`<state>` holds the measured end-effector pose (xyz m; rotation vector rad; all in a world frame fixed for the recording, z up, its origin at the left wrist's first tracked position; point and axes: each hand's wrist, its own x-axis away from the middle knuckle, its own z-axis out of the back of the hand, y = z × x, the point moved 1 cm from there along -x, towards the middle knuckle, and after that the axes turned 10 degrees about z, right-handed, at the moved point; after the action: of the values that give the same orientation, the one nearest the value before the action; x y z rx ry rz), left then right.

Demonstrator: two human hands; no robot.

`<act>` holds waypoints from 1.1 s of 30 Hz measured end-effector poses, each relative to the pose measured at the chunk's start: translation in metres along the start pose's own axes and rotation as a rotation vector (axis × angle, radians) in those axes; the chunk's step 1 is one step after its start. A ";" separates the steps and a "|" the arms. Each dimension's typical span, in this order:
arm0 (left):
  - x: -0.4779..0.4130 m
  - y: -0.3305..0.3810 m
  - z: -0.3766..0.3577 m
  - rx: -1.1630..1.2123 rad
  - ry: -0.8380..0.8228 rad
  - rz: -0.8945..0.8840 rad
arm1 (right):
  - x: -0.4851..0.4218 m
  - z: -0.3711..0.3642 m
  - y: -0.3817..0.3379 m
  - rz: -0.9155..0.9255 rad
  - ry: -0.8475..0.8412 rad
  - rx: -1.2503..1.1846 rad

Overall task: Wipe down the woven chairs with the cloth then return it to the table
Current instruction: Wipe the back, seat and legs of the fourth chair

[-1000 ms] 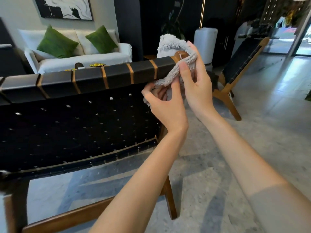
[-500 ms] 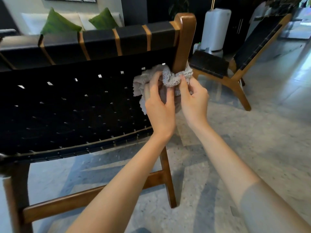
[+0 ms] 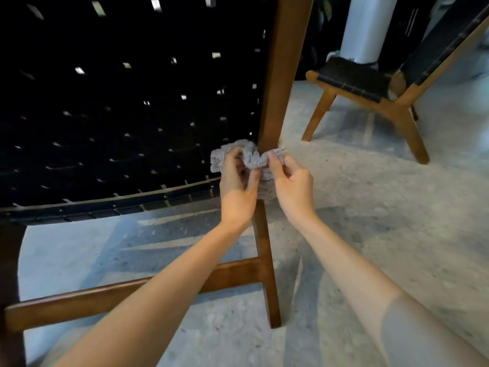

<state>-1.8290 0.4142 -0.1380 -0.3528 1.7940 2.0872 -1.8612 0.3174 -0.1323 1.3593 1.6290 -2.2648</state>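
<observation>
Grey, fluffy terry cloth [image 3: 252, 157] is wrapped round the brown wooden rear post [image 3: 280, 75] of the black woven chair [image 3: 127, 107], low down where the woven back ends; the left hand [image 3: 236, 189] pinches the cloth's left side with curled fingers, and the right hand [image 3: 291, 185] pinches its right side between thumb and fingertips; a wooden crossbar [image 3: 111, 292] joins the post lower down; a second black woven chair with wooden legs [image 3: 370, 86] stands well apart on the pale speckled stone floor [image 3: 370, 207], a white cylindrical appliance [image 3: 367, 25] behind it.
</observation>
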 end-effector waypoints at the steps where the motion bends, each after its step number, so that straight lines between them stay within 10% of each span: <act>1: 0.000 -0.009 -0.002 -0.010 -0.012 0.014 | 0.003 -0.001 0.009 -0.009 -0.022 -0.018; 16: 0.022 -0.049 -0.007 -0.289 -0.073 0.115 | 0.033 0.008 0.065 -0.147 -0.259 0.120; 23: 0.034 -0.073 -0.019 -0.028 0.116 0.567 | 0.040 -0.014 0.068 -0.237 -0.317 0.202; 33: 0.007 -0.117 -0.027 -0.183 -0.052 0.431 | 0.043 -0.024 0.105 -0.152 -0.318 0.313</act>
<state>-1.7867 0.4035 -0.2502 0.0516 1.7738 2.5334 -1.8213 0.3078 -0.2410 0.8736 1.3603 -2.7435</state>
